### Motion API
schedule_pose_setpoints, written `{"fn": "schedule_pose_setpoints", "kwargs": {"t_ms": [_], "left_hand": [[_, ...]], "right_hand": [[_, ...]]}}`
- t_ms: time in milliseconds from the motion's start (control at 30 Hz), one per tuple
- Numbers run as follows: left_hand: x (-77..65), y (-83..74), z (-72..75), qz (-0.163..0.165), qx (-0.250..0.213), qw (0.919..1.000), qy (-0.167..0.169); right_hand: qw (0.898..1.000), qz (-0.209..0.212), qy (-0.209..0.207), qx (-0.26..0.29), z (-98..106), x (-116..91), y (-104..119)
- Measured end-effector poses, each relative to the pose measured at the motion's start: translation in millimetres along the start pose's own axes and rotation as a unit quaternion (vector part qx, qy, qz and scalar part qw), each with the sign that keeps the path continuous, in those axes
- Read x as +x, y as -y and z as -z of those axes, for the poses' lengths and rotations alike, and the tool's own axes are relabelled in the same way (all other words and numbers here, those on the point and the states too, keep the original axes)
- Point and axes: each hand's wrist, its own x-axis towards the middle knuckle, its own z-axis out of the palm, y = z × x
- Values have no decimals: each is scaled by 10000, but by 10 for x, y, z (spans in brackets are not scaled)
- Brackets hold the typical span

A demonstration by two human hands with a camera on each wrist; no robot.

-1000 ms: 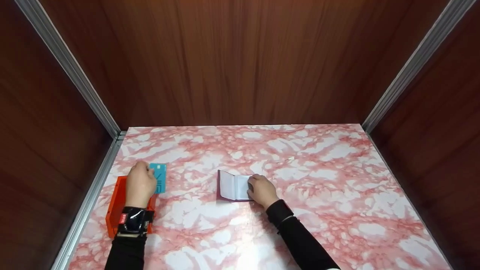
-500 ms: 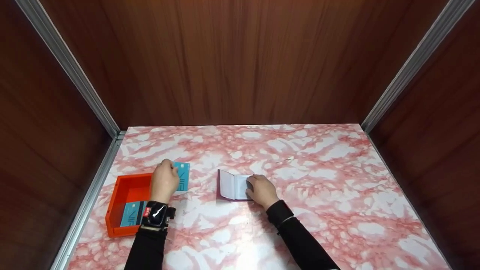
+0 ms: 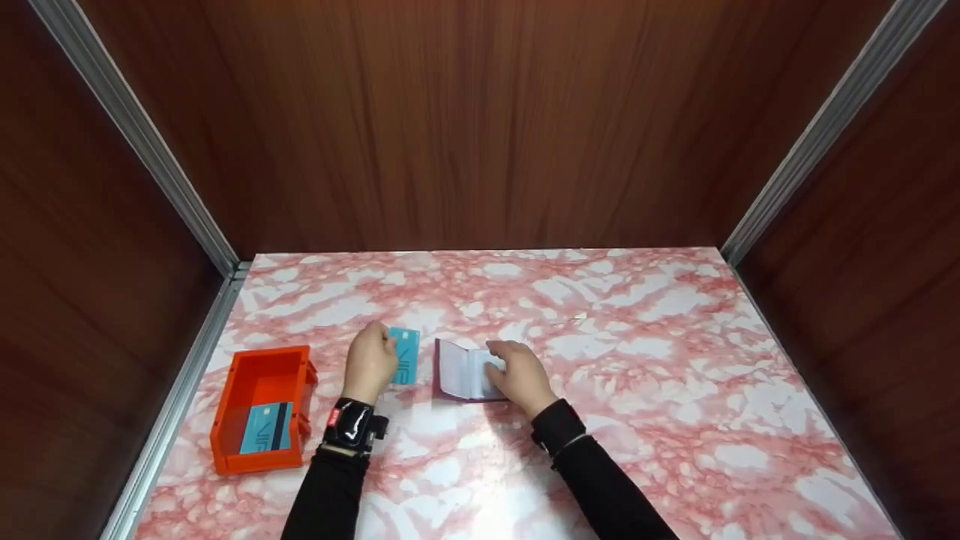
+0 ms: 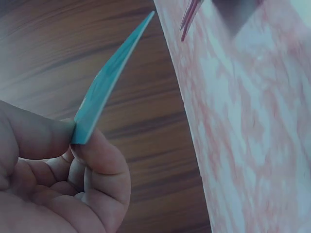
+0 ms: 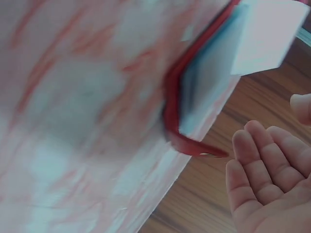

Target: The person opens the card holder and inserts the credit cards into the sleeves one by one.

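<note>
Between the thumb and forefinger of my left hand [image 3: 370, 363] is a turquoise plastic card [image 3: 406, 357] with a chip and dark lettering. The left wrist view shows this card [image 4: 109, 85] from near its edge, gripped at one end and raised above the table. A small dark-red card holder [image 3: 454, 370] lies open just right of it, with pale pages inside. Over the holder's right side is my right hand [image 3: 525, 379], its thumb and fingers apart. In the right wrist view its loosely bent fingers hold nothing, close beside the holder's red cover [image 5: 171, 109].
An orange-red open bin [image 3: 232, 405] stands at the left of the table [image 3: 637, 390]; another turquoise card [image 3: 260, 429] with a dark stripe lies in it. Brown wood-grain panels [image 3: 480, 135] enclose the back and both sides.
My left hand has carried the card rightward from over the bin to beside the card holder, uncovering the bin. My right hand's fingers have loosened and spread from the holder's right edge.
</note>
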Motion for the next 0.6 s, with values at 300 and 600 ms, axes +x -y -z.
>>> {"fn": "schedule_pose_setpoints", "kwargs": {"t_ms": [300, 600], "left_hand": [[-24, -145, -373, -88, -168, 9997, 160], [-91, -290, -635, -296, -354, 9985, 286]], "right_hand": [[9945, -11, -305, 1000, 18, 56, 157], [9877, -197, -427, 1494, -14, 58, 195]]}}
